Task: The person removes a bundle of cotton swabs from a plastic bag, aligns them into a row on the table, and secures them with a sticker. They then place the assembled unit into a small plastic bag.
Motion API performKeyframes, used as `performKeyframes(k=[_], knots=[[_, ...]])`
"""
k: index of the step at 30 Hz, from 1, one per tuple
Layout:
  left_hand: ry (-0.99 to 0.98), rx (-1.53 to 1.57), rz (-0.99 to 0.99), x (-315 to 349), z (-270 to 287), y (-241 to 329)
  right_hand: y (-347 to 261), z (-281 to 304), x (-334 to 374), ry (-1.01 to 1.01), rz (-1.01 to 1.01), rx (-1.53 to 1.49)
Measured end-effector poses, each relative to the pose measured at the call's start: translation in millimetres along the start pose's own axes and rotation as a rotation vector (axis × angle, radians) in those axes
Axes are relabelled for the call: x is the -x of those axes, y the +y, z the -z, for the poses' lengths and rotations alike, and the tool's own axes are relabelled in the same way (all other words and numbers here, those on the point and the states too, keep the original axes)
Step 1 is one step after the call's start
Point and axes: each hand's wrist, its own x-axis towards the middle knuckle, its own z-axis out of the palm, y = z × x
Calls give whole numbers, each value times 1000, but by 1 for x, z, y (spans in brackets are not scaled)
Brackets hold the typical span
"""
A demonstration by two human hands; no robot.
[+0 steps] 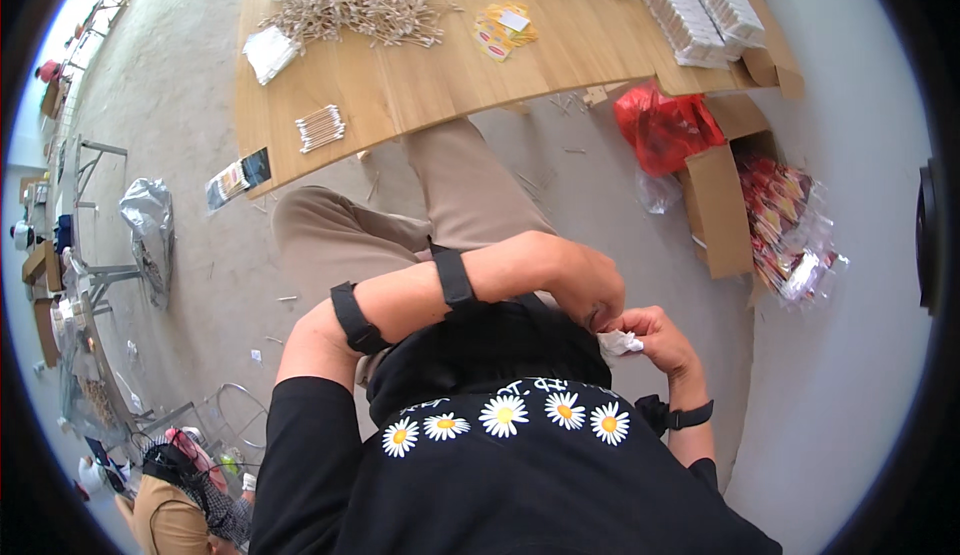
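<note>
My left forearm reaches across my lap to the right, and my left hand (588, 283) is closed with its fingers curled down beside my right hand. Whatever its fingertips grip is hidden. Between the fingers of my right hand (662, 341) is a crumpled white tissue (621, 343), pinched at my right side. The two hands meet at the tissue's upper edge. Away from both, a neat row of cotton swabs (320, 129) lies near the front edge of the wooden table (400, 85), with a large loose heap of swabs (350, 0) farther back.
Yellow cards (503, 33) and a white bag (269, 54) lie on the table, with white packs (690, 15) at its right. A flat package (238, 180) overhangs the left corner. A cardboard box (718, 205) and red bag (662, 127) stand on the floor; another person (170, 510) sits lower left.
</note>
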Motion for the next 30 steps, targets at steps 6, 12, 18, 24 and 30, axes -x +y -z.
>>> performKeyframes(k=[6,12,18,24,30], knots=[[307,-114,-7,-6,-9,-1,5,-14,-13,146,154,108],[426,-161,-58,-2,-15,9,13,-41,-31,595,570,685],[457,-444,4,-16,-23,20,122,14,-47,856,731,847],[624,-569,-38,-13,-34,-5,74,3,-68,657,629,881],[529,-217,-74,2,-27,-5,44,30,-70,472,515,909]])
